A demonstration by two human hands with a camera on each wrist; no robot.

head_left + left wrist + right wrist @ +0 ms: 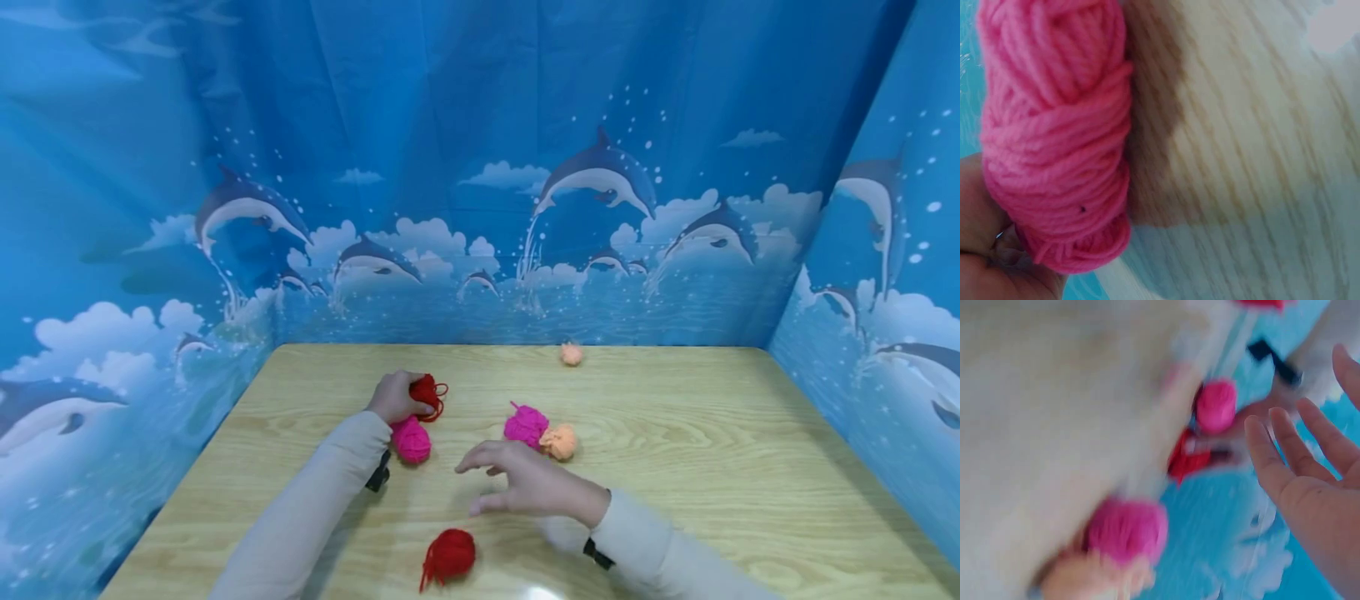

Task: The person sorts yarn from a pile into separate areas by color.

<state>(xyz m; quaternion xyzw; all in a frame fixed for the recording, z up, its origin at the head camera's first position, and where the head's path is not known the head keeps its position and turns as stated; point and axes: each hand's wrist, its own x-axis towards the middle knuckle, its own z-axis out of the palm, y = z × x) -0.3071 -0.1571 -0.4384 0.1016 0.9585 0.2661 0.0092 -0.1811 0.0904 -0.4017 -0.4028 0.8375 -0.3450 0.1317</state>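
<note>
Red yarn [425,390] sits far left, pinched in the left hand [393,398] beside pink yarn [412,442]; right hand [531,483] hovers empty, fingers apart; I judge the step as placing, next calling for clean release.

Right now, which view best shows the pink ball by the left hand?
The left wrist view: the pink ball looms large there, its strands distinct, though the frame's top edge cuts it off. The head view shows it small, on the table by the left hand; the right wrist view shows it small and blurry.
</note>
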